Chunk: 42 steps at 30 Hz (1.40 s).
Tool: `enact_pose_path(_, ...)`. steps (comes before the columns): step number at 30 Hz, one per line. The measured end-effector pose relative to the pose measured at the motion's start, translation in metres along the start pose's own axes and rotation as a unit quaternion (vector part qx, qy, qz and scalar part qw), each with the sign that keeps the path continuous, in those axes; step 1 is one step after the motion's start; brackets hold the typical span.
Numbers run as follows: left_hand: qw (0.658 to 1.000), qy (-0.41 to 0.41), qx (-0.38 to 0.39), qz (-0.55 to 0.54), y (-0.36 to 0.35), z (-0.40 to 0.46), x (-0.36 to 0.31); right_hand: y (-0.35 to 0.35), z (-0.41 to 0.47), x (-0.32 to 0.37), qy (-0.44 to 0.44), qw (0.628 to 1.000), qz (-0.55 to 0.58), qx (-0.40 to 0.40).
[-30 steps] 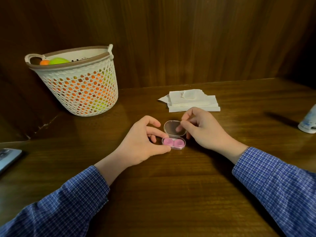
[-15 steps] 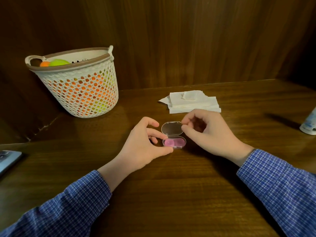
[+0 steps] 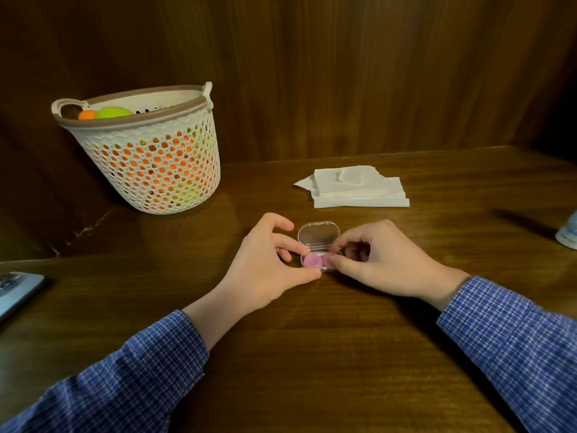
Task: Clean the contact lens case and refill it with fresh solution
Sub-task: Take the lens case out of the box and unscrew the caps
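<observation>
A small clear contact lens case (image 3: 318, 237) lies on the wooden table with its lid folded back flat, showing two pink round wells (image 3: 313, 261). My left hand (image 3: 268, 260) pinches the case's left end between thumb and fingers. From the other side my right hand (image 3: 377, 260) pinches the right pink well with thumb and forefinger, covering most of it. A white solution bottle (image 3: 568, 232) is partly cut off at the right edge.
A stack of white tissues (image 3: 356, 189) lies behind the case. A perforated white basket (image 3: 150, 157) with orange and green balls stands at the back left. A phone (image 3: 15, 292) lies at the left edge. Dark wood panels wall the back.
My right hand left the lid and came down onto the right pink well. The lid now lies flat and open. My left hand keeps its pinch on the case.
</observation>
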<state>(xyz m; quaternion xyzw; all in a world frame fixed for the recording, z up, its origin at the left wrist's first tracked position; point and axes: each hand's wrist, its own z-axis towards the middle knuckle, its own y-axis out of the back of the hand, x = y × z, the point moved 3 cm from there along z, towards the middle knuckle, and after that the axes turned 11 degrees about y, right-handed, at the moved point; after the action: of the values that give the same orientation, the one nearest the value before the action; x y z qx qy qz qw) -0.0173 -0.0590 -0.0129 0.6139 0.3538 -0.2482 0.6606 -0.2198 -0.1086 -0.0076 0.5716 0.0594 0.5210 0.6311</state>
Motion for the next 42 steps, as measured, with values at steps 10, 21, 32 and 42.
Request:
enact_pose_path(10,1.0,-0.003,0.0,0.007,0.0,-0.001,-0.001,0.002,-0.001,0.005,-0.009,0.998,0.056,-0.021)
enact_pose_path(21,1.0,-0.022,0.007,0.0,0.0,0.0,0.0,0.002,-0.001,0.008,-0.015,0.995,0.08,-0.057)
enact_pose_path(32,0.999,-0.052,-0.001,0.01,0.006,-0.005,-0.003,0.021,0.002,0.004,-0.037,0.973,0.184,0.135)
enact_pose_path(42,0.997,-0.067,0.028,0.006,0.005,-0.005,-0.005,0.014,0.002,-0.004,-0.059,0.987,0.131,-0.066)
